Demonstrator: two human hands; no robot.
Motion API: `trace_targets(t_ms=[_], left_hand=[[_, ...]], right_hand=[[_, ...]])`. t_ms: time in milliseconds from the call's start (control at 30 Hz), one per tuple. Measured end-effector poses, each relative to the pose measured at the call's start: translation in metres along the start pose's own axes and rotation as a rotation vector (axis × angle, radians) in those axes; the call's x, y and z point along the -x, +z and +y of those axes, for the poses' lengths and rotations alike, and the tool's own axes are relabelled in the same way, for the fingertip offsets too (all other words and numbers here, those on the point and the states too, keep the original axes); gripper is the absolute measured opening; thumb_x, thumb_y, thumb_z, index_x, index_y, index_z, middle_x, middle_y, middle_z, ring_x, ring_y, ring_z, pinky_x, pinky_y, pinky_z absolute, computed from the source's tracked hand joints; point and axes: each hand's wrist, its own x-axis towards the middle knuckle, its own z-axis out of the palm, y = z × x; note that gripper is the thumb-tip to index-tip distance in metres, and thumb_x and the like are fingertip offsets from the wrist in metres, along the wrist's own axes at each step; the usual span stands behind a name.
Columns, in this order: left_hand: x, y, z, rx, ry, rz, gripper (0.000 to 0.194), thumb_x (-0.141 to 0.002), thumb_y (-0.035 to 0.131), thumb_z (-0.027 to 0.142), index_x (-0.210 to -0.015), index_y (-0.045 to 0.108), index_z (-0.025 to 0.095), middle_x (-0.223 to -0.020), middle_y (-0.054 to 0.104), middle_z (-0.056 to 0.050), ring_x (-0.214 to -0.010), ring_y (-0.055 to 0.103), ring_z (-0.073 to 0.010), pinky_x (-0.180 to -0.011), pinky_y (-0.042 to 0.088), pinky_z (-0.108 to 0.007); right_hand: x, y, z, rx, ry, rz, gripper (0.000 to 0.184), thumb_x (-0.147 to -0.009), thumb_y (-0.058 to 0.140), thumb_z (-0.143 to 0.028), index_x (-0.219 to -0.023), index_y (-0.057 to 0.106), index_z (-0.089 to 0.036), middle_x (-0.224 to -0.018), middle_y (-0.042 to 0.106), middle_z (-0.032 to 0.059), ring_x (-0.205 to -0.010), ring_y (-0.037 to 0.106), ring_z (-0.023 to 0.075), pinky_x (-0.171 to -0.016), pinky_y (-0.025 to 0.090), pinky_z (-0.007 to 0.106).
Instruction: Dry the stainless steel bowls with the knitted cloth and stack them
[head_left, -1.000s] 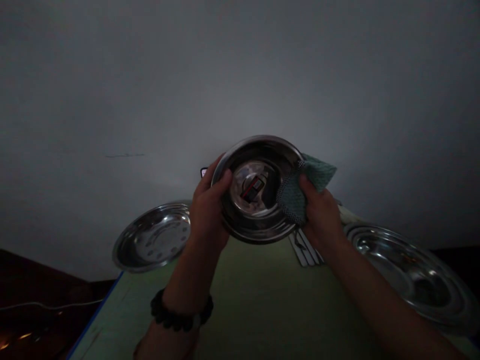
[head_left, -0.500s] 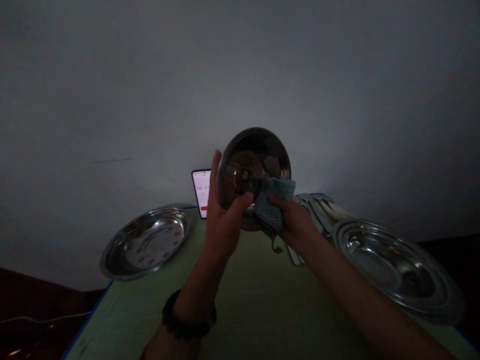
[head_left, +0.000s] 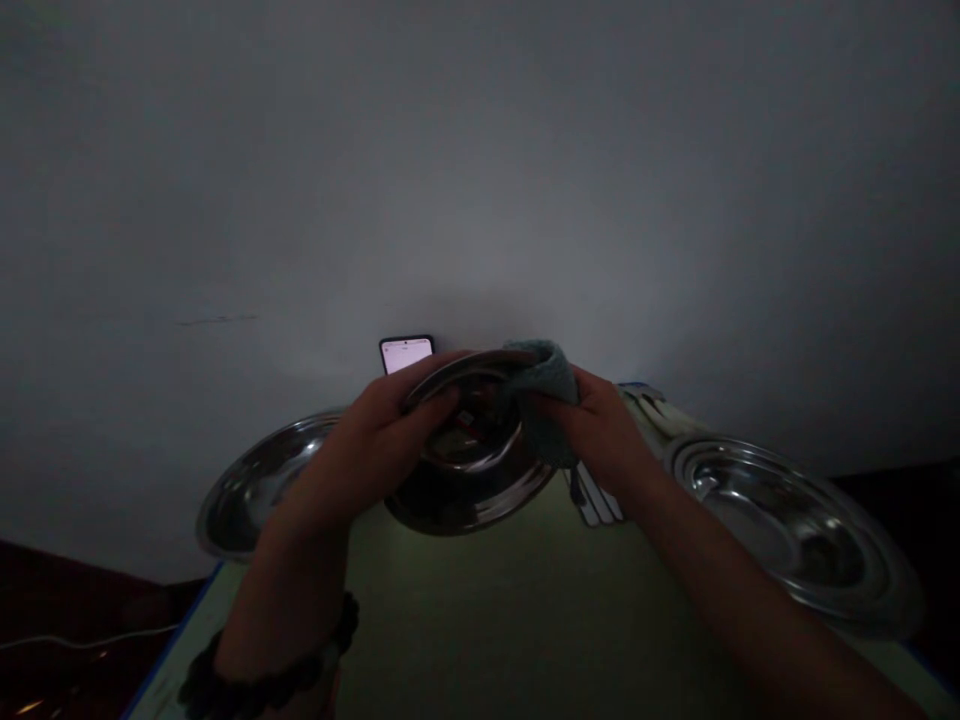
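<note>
I hold a round steel plate in the air over the green table. It is tilted so its underside faces me. My left hand grips its left rim, fingers curled over the edge. My right hand is closed on a teal cloth and presses it against the plate's right rim. A dark bead bracelet sits on my left wrist.
A steel plate lies at the table's left, partly behind my left arm. A larger steel plate lies at the right. Cutlery lies beside my right hand. A lit phone leans on the grey wall.
The plate has tipped from upright and facing me to nearly flat and lower, its underside now showing. The cloth moved from the plate's lower face up to its right rim.
</note>
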Motion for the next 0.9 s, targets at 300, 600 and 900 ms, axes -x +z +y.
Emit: trace_targets(t_ms=[300,600,900], left_hand=[[-0.005,-0.001,-0.01,0.213,0.026,0.236,0.024,-0.078,0.067,0.023,-0.1,0.074,0.023,-0.099,0.074,-0.004,-0.094,0.067,-0.0243,-0.089,0.053,-0.04],[-0.017,0.036,-0.008,0.611,-0.014,0.636,0.039,-0.071,0.065,0.014,-0.107,0.067,0.028,-0.105,0.072,0.001,-0.099,0.066,-0.0215,-0.087,0.055,-0.036],[-0.021,0.038,-0.016,0.494,0.038,0.558,0.041,-0.071,0.059,0.017,-0.111,0.061,0.026,-0.105,0.068,-0.001,-0.1,0.065,-0.0224,-0.084,0.054,-0.034]], right_hand=[[0.001,0.001,-0.008,0.03,-0.218,0.111,0.016,-0.081,0.063,-0.032,-0.094,0.073,-0.028,-0.096,0.072,-0.0014,-0.094,0.064,0.0178,-0.091,0.047,0.037],[-0.003,0.021,0.007,-0.462,0.039,0.409,0.023,-0.076,0.066,-0.037,-0.094,0.065,-0.023,-0.094,0.07,0.0012,-0.089,0.065,0.0186,-0.082,0.052,0.035],[-0.001,0.026,0.007,-0.62,0.389,0.363,0.029,-0.053,0.06,-0.006,-0.078,0.058,-0.02,-0.071,0.067,-0.0035,-0.067,0.062,0.0166,-0.065,0.052,0.031]])
